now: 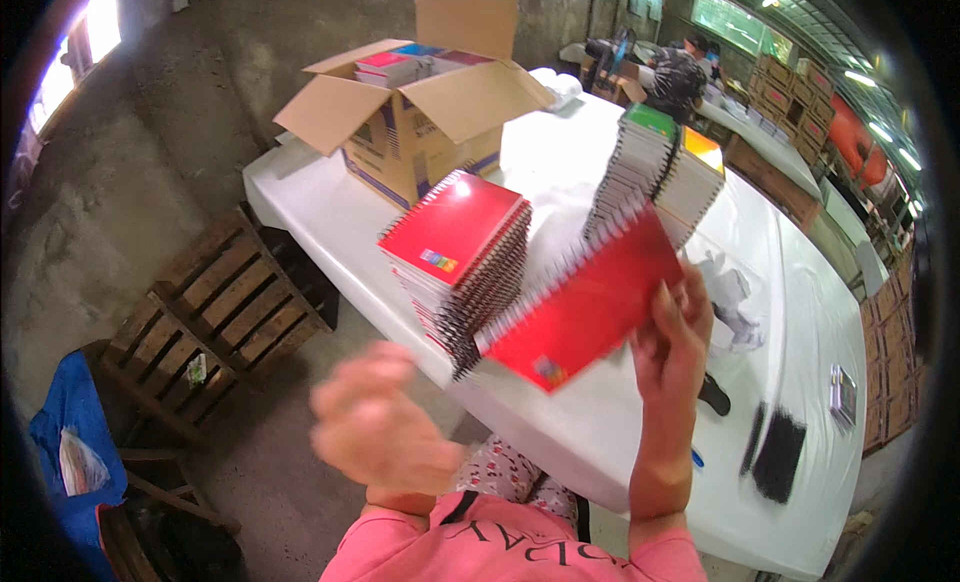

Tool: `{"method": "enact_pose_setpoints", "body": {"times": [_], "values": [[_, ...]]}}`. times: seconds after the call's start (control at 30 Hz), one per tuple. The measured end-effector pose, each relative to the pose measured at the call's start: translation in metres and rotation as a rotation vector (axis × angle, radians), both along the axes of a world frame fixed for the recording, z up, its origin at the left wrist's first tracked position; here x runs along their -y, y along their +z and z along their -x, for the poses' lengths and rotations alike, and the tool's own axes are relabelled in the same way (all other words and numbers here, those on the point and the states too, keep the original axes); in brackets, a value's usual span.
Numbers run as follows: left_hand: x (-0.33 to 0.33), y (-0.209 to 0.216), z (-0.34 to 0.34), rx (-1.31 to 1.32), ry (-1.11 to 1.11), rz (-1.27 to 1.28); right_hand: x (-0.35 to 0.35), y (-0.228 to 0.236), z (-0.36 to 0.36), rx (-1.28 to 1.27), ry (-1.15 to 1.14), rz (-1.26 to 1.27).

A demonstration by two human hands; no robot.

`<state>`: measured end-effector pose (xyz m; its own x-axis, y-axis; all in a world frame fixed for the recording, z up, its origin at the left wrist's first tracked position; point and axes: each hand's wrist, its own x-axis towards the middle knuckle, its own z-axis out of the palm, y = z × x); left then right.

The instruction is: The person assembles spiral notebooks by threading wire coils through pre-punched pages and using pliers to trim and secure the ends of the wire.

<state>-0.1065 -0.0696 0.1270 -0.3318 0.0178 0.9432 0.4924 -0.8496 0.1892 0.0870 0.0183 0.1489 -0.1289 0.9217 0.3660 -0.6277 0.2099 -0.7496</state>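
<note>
A red spiral notebook (590,307) is gripped by my right hand (675,332), thumb on its cover and the fingers behind. It is held tilted above the table, in front of the stacks. My left hand (385,422) is raised off the table's near left edge, smeared by motion, and nothing shows in it. Just beyond the hands rises a tall stack of red spiral notebooks (455,227). Farther right stands another stack of spiral notebooks (650,167), green and yellow on top, partly hidden by the held notebook.
An open cardboard box (425,147) with notebooks inside stands at the table's far left. On the white table (640,462) lie crumpled plastic (735,302), a black patch of thin strips (780,457) and a blue item (698,459). A wooden pallet (215,322) is at left.
</note>
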Motion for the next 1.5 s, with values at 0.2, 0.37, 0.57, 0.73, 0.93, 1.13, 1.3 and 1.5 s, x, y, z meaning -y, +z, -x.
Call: {"method": "enact_pose_setpoints", "body": {"times": [0.2, 0.37, 0.57, 0.73, 0.93, 1.13, 1.3, 1.5], "values": [[-0.042, 0.004, 0.067, 0.383, -0.134, 0.433, -0.072, 0.047, 0.069, -0.022, 0.222, -0.011], [-0.058, -0.010, 0.074, 0.357, -0.225, 0.623, -0.117, 0.091, 0.072, 0.024, 0.262, -0.224], [-0.076, -0.020, 0.068, 0.325, -0.382, 0.634, -0.128, 0.132, 0.125, 0.666, 0.082, -1.196], [-0.081, -0.025, 0.070, 0.424, -0.456, 0.589, -0.094, 0.102, 0.179, 1.015, 0.340, -1.452], [-0.082, -0.028, 0.066, 0.374, -0.352, 0.552, -0.126, 0.071, 0.143, 0.567, -0.048, -1.150], [-0.085, -0.030, 0.064, 0.328, -0.248, 0.572, -0.113, -0.010, 0.105, 0.491, -0.061, -0.275], [-0.089, -0.035, 0.065, 0.369, -0.282, 0.519, -0.098, -0.021, 0.127, 0.456, -0.008, -0.299], [-0.071, -0.042, 0.084, 0.478, -0.062, 0.420, -0.109, -0.054, 0.063, 0.602, -0.480, -0.236]]}}
